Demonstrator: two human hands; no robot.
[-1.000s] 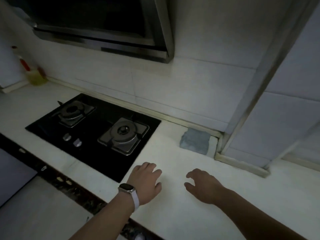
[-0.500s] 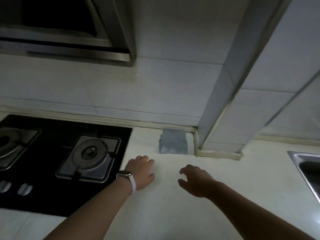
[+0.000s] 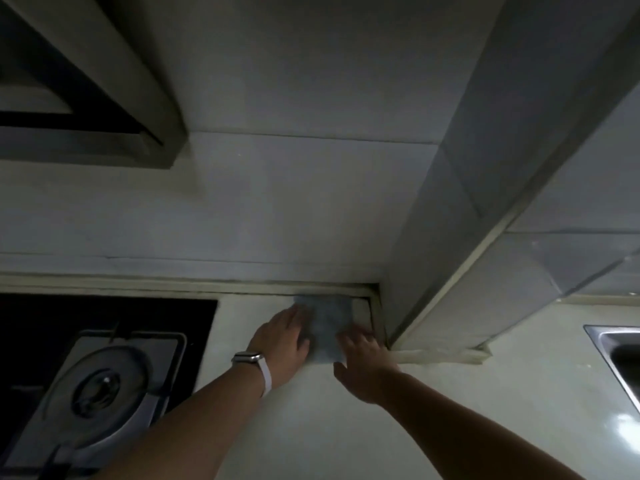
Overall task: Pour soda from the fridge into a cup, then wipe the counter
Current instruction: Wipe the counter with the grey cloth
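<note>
Grey-blue cloth (image 3: pixel 327 327), square, mottled, flat on pale counter (image 3: pixel 311 427)

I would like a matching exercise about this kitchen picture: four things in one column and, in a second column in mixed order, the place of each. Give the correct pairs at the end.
Things
1. grey cloth
2. gas burner
3. sink
4. watch

Places
A. at the right edge of the picture
B. on the person's left wrist
C. in the back corner of the counter
D. at the lower left of the picture

Pairs: 1-C, 2-D, 3-A, 4-B
</note>
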